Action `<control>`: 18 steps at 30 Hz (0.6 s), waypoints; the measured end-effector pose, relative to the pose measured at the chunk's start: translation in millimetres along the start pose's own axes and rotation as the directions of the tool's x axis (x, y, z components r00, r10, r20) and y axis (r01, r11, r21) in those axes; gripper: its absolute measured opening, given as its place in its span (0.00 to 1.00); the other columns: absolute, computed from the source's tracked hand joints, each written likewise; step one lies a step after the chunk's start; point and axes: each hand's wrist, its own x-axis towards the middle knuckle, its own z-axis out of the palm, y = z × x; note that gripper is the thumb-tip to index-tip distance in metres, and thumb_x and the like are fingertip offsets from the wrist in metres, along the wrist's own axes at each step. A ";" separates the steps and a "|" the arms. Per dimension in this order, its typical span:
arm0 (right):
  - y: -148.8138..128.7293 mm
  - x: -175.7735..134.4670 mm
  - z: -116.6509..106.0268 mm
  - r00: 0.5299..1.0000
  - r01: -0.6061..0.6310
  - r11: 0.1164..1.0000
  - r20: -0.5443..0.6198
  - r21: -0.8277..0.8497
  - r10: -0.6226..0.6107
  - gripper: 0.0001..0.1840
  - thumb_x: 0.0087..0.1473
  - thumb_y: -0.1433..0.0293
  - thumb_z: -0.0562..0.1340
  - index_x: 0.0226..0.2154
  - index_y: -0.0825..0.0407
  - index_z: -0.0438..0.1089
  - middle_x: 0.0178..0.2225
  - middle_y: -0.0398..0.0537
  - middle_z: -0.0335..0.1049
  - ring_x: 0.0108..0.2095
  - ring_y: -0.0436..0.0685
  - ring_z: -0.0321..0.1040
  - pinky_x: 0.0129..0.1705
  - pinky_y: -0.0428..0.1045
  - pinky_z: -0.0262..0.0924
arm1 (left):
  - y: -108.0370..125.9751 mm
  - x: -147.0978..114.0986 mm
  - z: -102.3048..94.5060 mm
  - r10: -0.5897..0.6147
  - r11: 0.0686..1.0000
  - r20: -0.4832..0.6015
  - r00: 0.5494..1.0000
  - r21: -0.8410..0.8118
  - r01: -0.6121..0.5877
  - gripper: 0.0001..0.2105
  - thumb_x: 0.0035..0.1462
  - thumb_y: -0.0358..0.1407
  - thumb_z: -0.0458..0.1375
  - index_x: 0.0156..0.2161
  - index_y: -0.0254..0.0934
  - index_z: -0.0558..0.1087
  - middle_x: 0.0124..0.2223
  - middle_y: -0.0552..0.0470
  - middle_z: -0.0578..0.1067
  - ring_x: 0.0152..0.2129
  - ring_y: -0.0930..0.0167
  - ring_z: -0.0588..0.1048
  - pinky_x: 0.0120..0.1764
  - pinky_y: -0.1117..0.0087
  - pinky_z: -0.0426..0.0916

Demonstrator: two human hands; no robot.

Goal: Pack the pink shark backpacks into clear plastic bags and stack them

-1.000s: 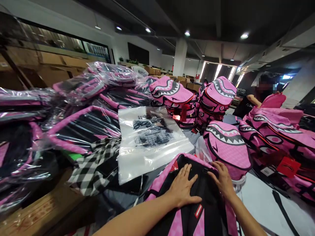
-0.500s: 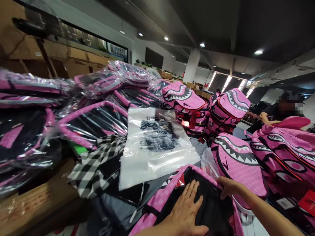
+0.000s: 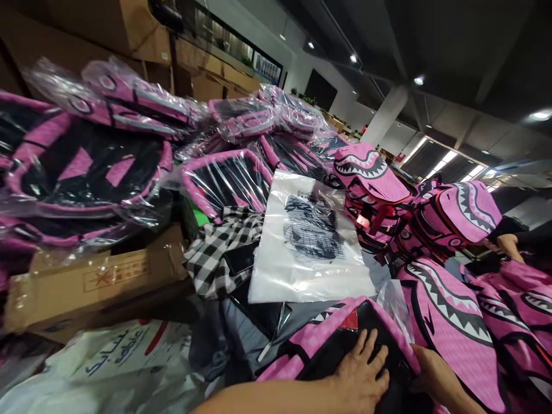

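A pink and black backpack lies at the bottom centre, its black panel facing up and a red tag at its top edge. My left hand rests flat on that panel with the fingers spread. At the backpack's right edge, my right hand grips the pink border; its fingertips are partly hidden. Just beyond lies a stack of clear plastic bags with dark print. To the right is a pink backpack with a shark-teeth print.
Plastic-wrapped pink backpacks are piled at left and behind. A black-and-white checked cloth, a cardboard box and a white printed sack sit at left. Upright shark-print backpacks stand behind. A co-worker's arm shows at right.
My view has turned left, so everything sits further right and the white sack now shows. Both hands remain on the backpack, the left flat and the right at its edge.
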 end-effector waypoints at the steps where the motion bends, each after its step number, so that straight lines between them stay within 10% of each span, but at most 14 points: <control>1: -5.9 1.3 -9.9 1.000 -0.022 0.995 0.015 -0.096 0.024 0.34 0.29 0.79 0.71 0.44 0.46 0.76 0.46 0.53 0.79 0.51 0.74 0.73 0.53 0.58 0.66 | -2.3 -1.2 -7.3 -0.009 0.998 0.047 0.999 -0.061 0.012 0.31 0.57 0.54 0.59 0.61 0.37 0.72 0.69 0.38 0.62 0.68 0.41 0.51 0.64 0.38 0.43; 4: -35.5 19.9 -51.2 0.990 0.021 0.973 0.138 -0.231 0.011 0.39 0.25 0.80 0.74 0.46 0.52 0.76 0.49 0.62 0.76 0.54 0.78 0.70 0.57 0.63 0.63 | -7.4 -5.0 -30.6 -0.037 0.974 0.139 0.990 -0.216 0.067 0.38 0.55 0.61 0.57 0.62 0.36 0.70 0.72 0.38 0.54 0.70 0.40 0.40 0.65 0.36 0.34; 8: -88.7 71.4 -97.3 0.942 0.319 0.934 0.053 0.164 -0.331 0.36 0.48 0.68 0.68 0.60 0.53 0.64 0.62 0.64 0.63 0.61 0.68 0.62 0.62 0.60 0.56 | -8.7 -8.7 -47.0 -0.070 0.937 0.186 0.980 -0.324 0.128 0.41 0.57 0.65 0.52 0.65 0.36 0.66 0.73 0.36 0.50 0.70 0.42 0.38 0.65 0.34 0.35; 12: -120.7 119.4 -103.2 0.883 0.340 0.895 0.230 0.288 -0.409 0.23 0.45 0.65 0.71 0.45 0.52 0.74 0.40 0.47 0.76 0.41 0.58 0.73 0.44 0.50 0.67 | -9.8 -12.5 -37.8 -0.054 0.943 0.156 0.986 -0.318 0.102 0.40 0.59 0.63 0.52 0.65 0.36 0.64 0.73 0.34 0.51 0.69 0.39 0.45 0.63 0.32 0.44; 18: -128.1 145.1 -85.6 0.815 0.382 0.869 0.329 0.313 -0.477 0.26 0.28 0.64 0.78 0.32 0.51 0.70 0.23 0.32 0.63 0.25 0.48 0.60 0.25 0.43 0.54 | -6.6 -8.8 -23.0 -0.054 0.986 -0.133 0.990 -0.166 0.031 0.23 0.67 0.46 0.53 0.63 0.44 0.65 0.66 0.40 0.67 0.61 0.49 0.67 0.60 0.42 0.61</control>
